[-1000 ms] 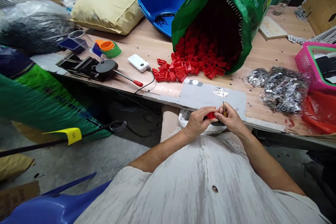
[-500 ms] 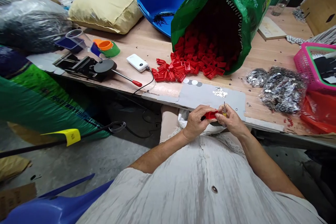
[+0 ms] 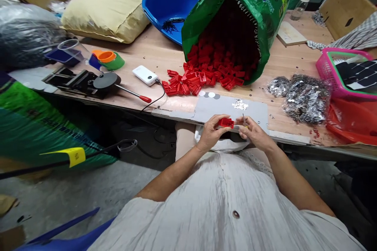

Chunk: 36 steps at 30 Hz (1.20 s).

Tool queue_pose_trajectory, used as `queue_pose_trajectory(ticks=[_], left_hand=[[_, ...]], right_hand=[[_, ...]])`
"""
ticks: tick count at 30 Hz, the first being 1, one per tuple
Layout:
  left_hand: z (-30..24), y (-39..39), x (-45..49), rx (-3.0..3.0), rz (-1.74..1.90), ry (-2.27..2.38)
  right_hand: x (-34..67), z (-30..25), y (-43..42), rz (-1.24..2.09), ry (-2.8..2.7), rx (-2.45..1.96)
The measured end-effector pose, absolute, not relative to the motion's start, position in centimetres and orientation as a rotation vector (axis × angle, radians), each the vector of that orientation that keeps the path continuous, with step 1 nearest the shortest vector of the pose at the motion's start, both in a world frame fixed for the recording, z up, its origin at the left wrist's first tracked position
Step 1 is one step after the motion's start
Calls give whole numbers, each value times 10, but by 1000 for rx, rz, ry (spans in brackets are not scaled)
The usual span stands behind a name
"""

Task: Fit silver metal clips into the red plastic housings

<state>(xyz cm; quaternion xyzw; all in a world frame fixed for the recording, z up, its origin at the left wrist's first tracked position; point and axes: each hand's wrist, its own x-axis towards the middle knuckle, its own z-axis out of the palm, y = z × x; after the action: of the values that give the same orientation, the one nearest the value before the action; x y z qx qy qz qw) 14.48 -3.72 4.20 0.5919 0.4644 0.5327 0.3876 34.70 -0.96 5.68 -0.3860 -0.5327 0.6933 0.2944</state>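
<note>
My left hand [image 3: 212, 132] pinches a small red plastic housing [image 3: 226, 122] over the table's front edge, its hollow end turned to the right. Just right of it, my right hand [image 3: 255, 132] is closed on a small yellow-handled tool [image 3: 244, 119] whose thin metal shaft points up. A narrow gap separates the right fingertips from the housing. Beyond the hands lies a grey sheet [image 3: 206, 108] bearing a heap of tiny silvery metal pieces [image 3: 240, 104]. Many more red housings [image 3: 203, 76] spill from a green woven sack [image 3: 266, 53] onto the table.
A blue basin [image 3: 153, 11] and a stuffed tan sack [image 3: 106, 8] stand at the back. To the left are a lever press [image 3: 79, 82] and a white power bank [image 3: 145, 75] with a cable. Bagged metal parts [image 3: 308, 98] and a pink basket [image 3: 324, 72] sit right.
My right hand has drawn slightly away from the red housing with the tool. The housing has turned so its hollow end shows. The whole view has shifted a little.
</note>
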Motion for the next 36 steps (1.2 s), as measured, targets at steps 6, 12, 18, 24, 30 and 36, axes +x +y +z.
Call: queue_pose_trajectory(ticks=[6, 12, 18, 24, 30, 36], left_hand=[[38, -19, 128, 1815, 1256, 1346], [50, -15, 135, 1876, 1294, 1325], [46, -11, 132, 1991, 1260, 1303], [30, 0, 124, 2036, 1070, 1317], [27, 5, 121, 1973, 989, 1321], [31, 7, 118, 1897, 965, 1293]], right_hand=[[363, 53, 4, 1170, -1888, -1303], [353, 60, 11, 1011, -1949, -1359], [341, 59, 7, 876, -2162, -1184], [333, 49, 10, 711, -2303, -1209], [329, 39, 17, 678, -2329, -1222], [328, 40, 19, 673, -2370, -1220]])
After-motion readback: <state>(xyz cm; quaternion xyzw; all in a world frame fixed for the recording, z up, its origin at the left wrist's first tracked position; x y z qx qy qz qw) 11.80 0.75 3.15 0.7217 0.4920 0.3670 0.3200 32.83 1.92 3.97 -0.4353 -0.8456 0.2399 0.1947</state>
